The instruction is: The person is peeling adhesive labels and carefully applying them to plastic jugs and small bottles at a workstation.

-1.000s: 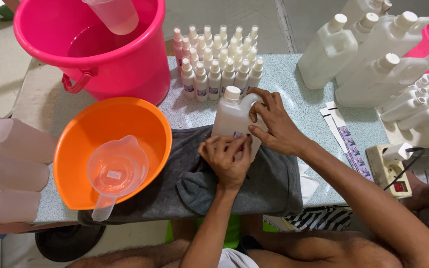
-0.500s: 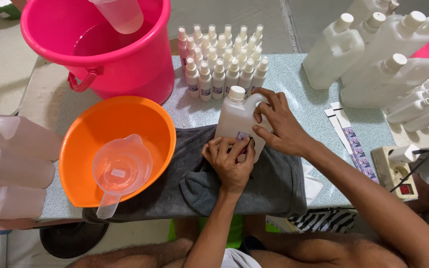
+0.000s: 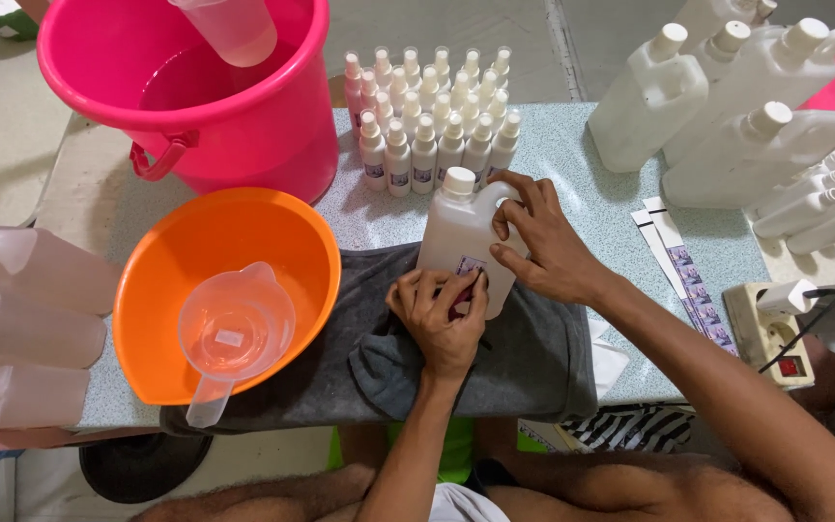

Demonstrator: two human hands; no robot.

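Observation:
A white plastic jug with a cap and side handle lies on a grey cloth on the speckled table. My right hand grips the jug's handle side and steadies it. With its fingertips, my left hand presses a small purple label onto the jug's lower face. The label is mostly hidden under those fingers.
An orange basin holding a clear measuring jug sits left. Behind it is a pink bucket. Several small white spray bottles stand behind the jug. Larger white jugs, label strips and a power strip lie right.
Left fingers have shifted slightly over the label on the jug. The right hand and jug stay where they were.

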